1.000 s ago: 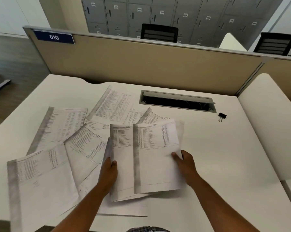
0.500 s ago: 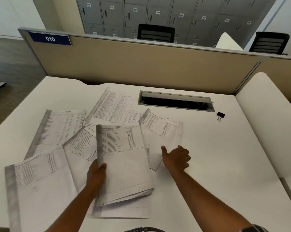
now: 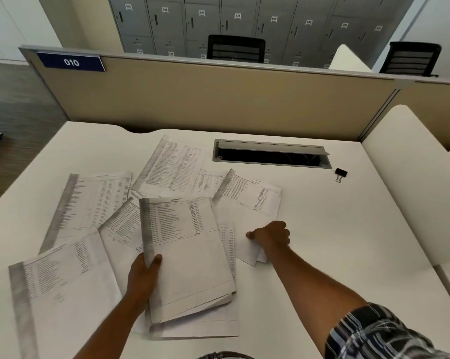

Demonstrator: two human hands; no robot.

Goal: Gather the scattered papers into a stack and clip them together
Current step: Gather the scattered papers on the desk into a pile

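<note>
The desk (image 3: 335, 229) has a smooth, matt off-white laminate-like top, and the cable tray (image 3: 271, 153) let into it is brushed grey metal with a dull sheen. The papers (image 3: 187, 244) are thin matt white sheets printed in grey toner, with a darker smudged band along one edge; the binder clip (image 3: 340, 173) is black with thin wire handles. The partition (image 3: 218, 99) is faced in matt beige, cloth-like material under a grey metal rail, the lockers (image 3: 244, 22) are painted grey metal, and the sleeve (image 3: 379, 335) is woven plaid cloth.
</note>
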